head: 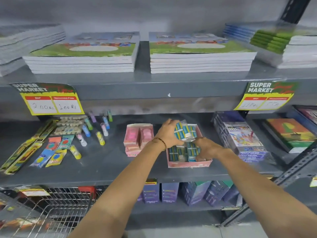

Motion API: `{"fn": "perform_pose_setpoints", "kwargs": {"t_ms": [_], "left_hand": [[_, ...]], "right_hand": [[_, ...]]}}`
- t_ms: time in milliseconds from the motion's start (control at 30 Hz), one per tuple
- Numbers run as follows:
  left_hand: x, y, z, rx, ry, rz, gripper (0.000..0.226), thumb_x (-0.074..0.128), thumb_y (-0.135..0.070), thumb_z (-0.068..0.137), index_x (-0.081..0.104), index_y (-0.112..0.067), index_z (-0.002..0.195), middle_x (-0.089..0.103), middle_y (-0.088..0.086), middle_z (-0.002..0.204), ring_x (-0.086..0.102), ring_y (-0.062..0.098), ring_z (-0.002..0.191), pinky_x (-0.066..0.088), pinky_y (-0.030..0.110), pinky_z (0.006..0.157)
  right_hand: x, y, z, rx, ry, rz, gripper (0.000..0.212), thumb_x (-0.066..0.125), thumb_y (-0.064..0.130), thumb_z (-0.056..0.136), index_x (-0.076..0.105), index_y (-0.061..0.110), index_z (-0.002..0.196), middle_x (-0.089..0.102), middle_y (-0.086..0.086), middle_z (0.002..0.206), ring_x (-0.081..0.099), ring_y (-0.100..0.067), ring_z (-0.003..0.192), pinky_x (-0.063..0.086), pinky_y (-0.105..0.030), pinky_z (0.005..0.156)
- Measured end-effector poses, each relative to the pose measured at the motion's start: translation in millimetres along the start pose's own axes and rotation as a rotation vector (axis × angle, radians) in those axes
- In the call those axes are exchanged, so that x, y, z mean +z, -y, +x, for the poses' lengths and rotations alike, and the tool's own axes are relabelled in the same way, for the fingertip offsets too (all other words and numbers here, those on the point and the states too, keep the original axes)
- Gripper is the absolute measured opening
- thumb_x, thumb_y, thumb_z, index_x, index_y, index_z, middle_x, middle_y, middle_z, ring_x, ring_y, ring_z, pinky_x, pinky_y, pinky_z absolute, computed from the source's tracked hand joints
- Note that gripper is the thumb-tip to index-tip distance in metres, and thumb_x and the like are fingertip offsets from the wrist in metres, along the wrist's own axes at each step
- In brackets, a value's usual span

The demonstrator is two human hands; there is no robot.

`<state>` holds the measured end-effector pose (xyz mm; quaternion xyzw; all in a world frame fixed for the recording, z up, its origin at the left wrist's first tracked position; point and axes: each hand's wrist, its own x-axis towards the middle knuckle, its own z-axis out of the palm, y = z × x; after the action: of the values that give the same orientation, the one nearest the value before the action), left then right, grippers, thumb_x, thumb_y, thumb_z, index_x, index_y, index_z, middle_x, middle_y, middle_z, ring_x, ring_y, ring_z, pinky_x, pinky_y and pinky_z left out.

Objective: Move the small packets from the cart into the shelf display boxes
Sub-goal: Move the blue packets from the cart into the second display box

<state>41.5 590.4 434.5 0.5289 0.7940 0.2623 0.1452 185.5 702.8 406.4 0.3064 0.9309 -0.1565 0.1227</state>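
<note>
Packets [185, 130] in left hand [169, 133], two pink display boxes [188, 163].

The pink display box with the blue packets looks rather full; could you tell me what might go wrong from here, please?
1. The left hand holds a clear-wrapped bundle of blue packets above the pink display box; it could slip out and land on the shelf.
2. The box sits near the shelf's front edge, so the right hand pressing inside might nudge it off.
</note>
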Motion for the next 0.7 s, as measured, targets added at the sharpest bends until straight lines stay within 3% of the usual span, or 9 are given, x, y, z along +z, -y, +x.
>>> {"fn": "perform_pose_setpoints", "kwargs": {"t_ms": [167, 267, 467, 700], "left_hand": [[26.6, 11.6, -10.8, -0.042, 0.211, 0.11, 0.088, 0.081, -0.018, 0.069, 0.032, -0.012, 0.142, 0.034, 0.01, 0.146, 0.038, 0.028, 0.134, 0.034, 0.035, 0.114], [40.0, 21.0, -14.6, -0.059, 0.264, 0.149, 0.086, 0.08, -0.015, 0.071, 0.032, -0.011, 0.142, 0.034, 0.008, 0.146, 0.04, 0.027, 0.133, 0.034, 0.036, 0.114], [50.3, 27.0, -10.7, 0.018, 0.243, 0.405, 0.055, 0.055, 0.008, 0.082, 0.049, -0.011, 0.133, 0.046, 0.01, 0.133, 0.042, 0.028, 0.127, 0.04, 0.042, 0.108], [60.0, 32.6, -8.5, 0.039, 0.216, 0.452, 0.052, 0.054, 0.008, 0.084, 0.053, -0.016, 0.13, 0.05, 0.009, 0.128, 0.047, 0.027, 0.12, 0.041, 0.044, 0.104]], "right_hand": [[10.1, -0.9, 2.4, -0.01, 0.012, 0.034, 0.055, 0.072, 0.012, 0.072, 0.053, 0.016, 0.124, 0.062, -0.005, 0.124, 0.06, -0.025, 0.112, 0.05, -0.034, 0.097], [14.8, -5.9, 2.5, -0.004, 0.013, 0.03, 0.044, 0.071, 0.012, 0.075, 0.06, 0.017, 0.118, 0.064, -0.007, 0.125, 0.06, -0.026, 0.113, 0.049, -0.035, 0.098], [22.2, -4.6, 1.1, 0.006, -0.005, 0.074, 0.041, 0.07, 0.01, 0.076, 0.063, 0.016, 0.116, 0.064, -0.008, 0.126, 0.06, -0.028, 0.114, 0.048, -0.034, 0.101], [27.3, 3.6, -1.5, 0.012, -0.035, 0.164, 0.037, 0.061, 0.011, 0.086, 0.058, 0.013, 0.123, 0.058, -0.01, 0.132, 0.057, -0.028, 0.117, 0.043, -0.038, 0.106]]}}
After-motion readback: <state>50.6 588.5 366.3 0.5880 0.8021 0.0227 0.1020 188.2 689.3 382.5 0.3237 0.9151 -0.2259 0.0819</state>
